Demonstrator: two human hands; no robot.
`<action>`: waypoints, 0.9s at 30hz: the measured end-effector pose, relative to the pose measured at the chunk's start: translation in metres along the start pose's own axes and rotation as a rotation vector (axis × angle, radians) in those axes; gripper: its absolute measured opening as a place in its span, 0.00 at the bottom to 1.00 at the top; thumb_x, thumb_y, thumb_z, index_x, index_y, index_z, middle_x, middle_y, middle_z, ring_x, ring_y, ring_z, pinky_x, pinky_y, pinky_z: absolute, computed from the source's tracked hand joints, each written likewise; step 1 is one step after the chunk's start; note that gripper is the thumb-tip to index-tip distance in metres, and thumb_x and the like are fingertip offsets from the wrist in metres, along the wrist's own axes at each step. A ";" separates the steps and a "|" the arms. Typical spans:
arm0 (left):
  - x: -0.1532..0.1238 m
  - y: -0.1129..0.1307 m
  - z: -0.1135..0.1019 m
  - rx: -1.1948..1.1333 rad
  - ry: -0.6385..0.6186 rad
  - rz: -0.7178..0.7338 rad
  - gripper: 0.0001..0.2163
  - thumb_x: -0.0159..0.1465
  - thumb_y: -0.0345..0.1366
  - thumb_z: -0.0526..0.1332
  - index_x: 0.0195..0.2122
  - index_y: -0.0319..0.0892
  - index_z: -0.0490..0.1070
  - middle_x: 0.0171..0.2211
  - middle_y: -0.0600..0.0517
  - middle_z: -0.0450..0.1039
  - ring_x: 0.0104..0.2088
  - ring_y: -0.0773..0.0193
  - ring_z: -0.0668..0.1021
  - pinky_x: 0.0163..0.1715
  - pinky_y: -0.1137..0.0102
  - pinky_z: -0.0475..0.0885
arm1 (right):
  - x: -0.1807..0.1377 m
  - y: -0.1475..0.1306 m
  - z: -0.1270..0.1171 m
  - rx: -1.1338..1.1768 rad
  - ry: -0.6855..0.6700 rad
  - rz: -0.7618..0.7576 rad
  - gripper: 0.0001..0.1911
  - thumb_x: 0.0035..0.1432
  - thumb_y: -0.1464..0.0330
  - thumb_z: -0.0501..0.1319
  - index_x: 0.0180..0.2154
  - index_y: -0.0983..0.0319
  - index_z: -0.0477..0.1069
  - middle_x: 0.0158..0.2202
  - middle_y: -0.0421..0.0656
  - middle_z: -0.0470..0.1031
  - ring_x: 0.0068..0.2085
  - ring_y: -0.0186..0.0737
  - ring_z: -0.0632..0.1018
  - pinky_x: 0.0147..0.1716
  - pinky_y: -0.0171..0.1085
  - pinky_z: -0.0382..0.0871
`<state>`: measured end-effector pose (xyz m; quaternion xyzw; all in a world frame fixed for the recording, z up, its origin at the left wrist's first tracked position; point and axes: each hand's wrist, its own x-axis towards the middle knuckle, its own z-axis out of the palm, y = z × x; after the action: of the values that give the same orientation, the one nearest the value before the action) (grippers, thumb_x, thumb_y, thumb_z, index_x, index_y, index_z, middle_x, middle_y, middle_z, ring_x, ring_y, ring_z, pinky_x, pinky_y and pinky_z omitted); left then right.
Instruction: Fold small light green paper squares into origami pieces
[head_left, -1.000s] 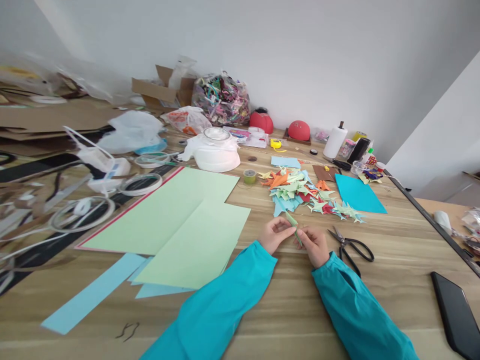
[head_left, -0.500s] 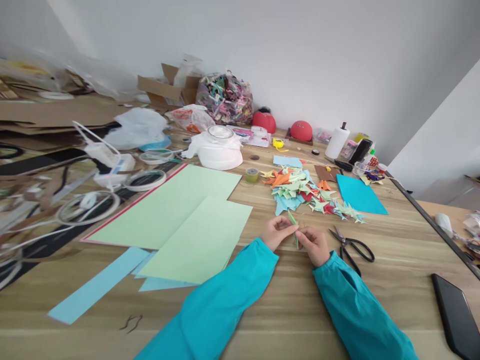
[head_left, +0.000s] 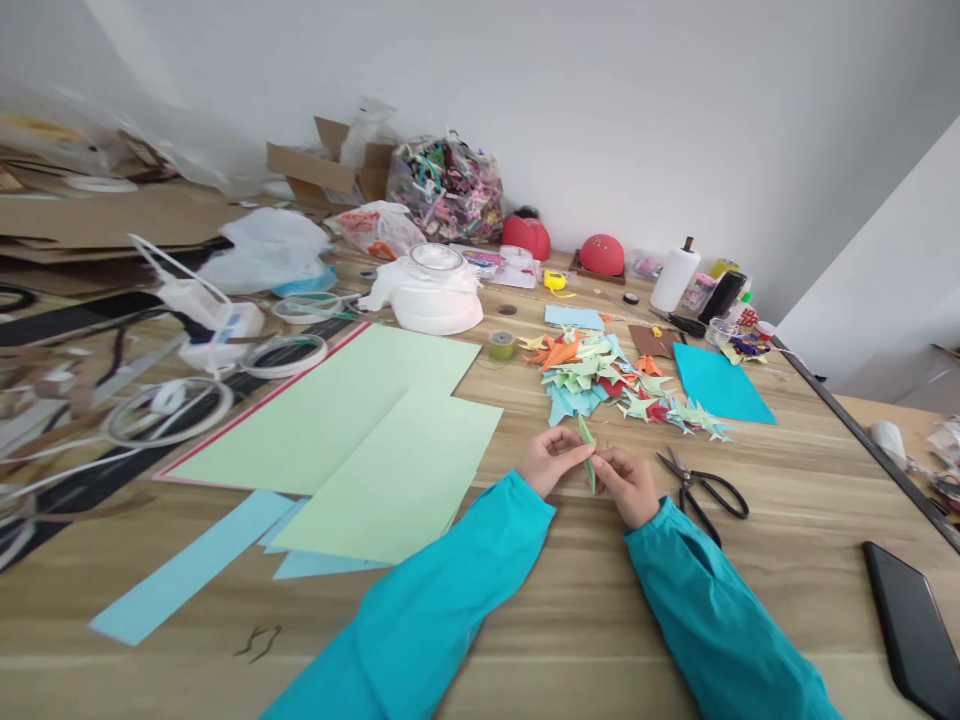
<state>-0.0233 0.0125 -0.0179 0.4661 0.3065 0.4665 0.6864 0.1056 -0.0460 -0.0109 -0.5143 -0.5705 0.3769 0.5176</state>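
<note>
Between my two hands stands a narrow folded piece of light green paper (head_left: 586, 436), seen nearly edge-on. My left hand (head_left: 551, 460) pinches it from the left with thumb and fingers. From the right, my right hand (head_left: 626, 485) grips the same paper, its fingertips meeting those of the left. Just beyond the hands lies a pile of folded paper shapes (head_left: 592, 375) in green, blue, orange and red. Black-handled scissors (head_left: 701, 490) rest on the table to the right of my right hand, their blades partly apart.
Large light green sheets (head_left: 397, 470) and a blue paper strip (head_left: 195, 565) lie at left. A spool (head_left: 501, 345) stands near the pile, a turquoise sheet (head_left: 721, 383) beyond the scissors. At right is a black phone (head_left: 915, 630). Cables (head_left: 169, 410) clutter the far left.
Both hands keep hold of the folded paper, which now shows slightly more of its face. The whole view has shifted a little; the things on the table stay in place.
</note>
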 end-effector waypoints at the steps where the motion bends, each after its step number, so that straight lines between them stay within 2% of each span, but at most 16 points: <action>1: 0.000 0.000 0.000 0.006 0.001 0.001 0.14 0.42 0.39 0.70 0.22 0.37 0.68 0.26 0.49 0.76 0.33 0.59 0.77 0.41 0.62 0.69 | 0.000 0.000 0.000 0.000 0.000 0.000 0.15 0.53 0.59 0.58 0.23 0.63 0.69 0.16 0.37 0.67 0.19 0.31 0.68 0.21 0.32 0.63; 8: -0.002 0.005 0.000 0.080 0.010 0.002 0.14 0.42 0.41 0.69 0.25 0.36 0.72 0.27 0.48 0.76 0.32 0.59 0.77 0.38 0.64 0.70 | 0.000 -0.005 0.001 -0.002 0.033 0.031 0.16 0.53 0.57 0.58 0.24 0.63 0.69 0.16 0.37 0.68 0.18 0.31 0.69 0.19 0.31 0.64; 13: -0.003 0.005 0.001 0.076 -0.030 0.014 0.13 0.41 0.38 0.70 0.24 0.37 0.70 0.29 0.48 0.76 0.34 0.59 0.77 0.39 0.64 0.69 | 0.001 -0.001 0.001 0.009 0.107 0.049 0.14 0.51 0.57 0.59 0.27 0.63 0.68 0.15 0.36 0.67 0.17 0.31 0.69 0.17 0.31 0.64; 16: -0.004 0.003 0.003 0.084 -0.021 0.048 0.12 0.41 0.35 0.69 0.24 0.38 0.68 0.31 0.48 0.75 0.36 0.59 0.76 0.40 0.64 0.69 | 0.000 0.004 0.002 0.009 0.166 0.021 0.14 0.51 0.58 0.60 0.32 0.62 0.66 0.18 0.37 0.70 0.18 0.32 0.70 0.16 0.31 0.64; 19: -0.005 0.003 0.005 0.092 0.001 0.076 0.16 0.41 0.32 0.69 0.30 0.39 0.67 0.33 0.48 0.74 0.39 0.59 0.76 0.38 0.66 0.71 | -0.002 0.005 0.003 -0.117 0.211 -0.066 0.14 0.53 0.61 0.58 0.39 0.62 0.64 0.24 0.40 0.73 0.21 0.34 0.73 0.18 0.32 0.66; 22: -0.007 0.003 0.007 0.080 -0.037 0.077 0.21 0.41 0.30 0.69 0.37 0.40 0.68 0.38 0.47 0.73 0.41 0.58 0.75 0.39 0.66 0.72 | -0.005 0.004 0.004 -0.278 0.229 -0.144 0.13 0.54 0.65 0.55 0.42 0.62 0.64 0.29 0.44 0.75 0.24 0.35 0.74 0.22 0.32 0.69; 24: -0.008 0.002 0.008 0.082 -0.057 0.063 0.21 0.40 0.31 0.69 0.38 0.38 0.69 0.40 0.45 0.73 0.41 0.57 0.76 0.41 0.64 0.71 | -0.006 0.004 0.005 -0.329 0.232 -0.164 0.12 0.53 0.67 0.55 0.41 0.62 0.65 0.30 0.44 0.75 0.24 0.34 0.74 0.22 0.32 0.69; 27: -0.009 0.001 0.006 0.060 -0.083 0.044 0.20 0.40 0.32 0.69 0.36 0.37 0.71 0.40 0.44 0.74 0.39 0.56 0.77 0.43 0.61 0.71 | -0.004 0.005 0.005 -0.341 0.248 -0.152 0.10 0.50 0.69 0.56 0.37 0.63 0.67 0.27 0.43 0.74 0.23 0.33 0.73 0.20 0.31 0.67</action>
<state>-0.0215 0.0024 -0.0144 0.5121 0.2813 0.4522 0.6739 0.1018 -0.0484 -0.0178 -0.5922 -0.5952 0.1687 0.5163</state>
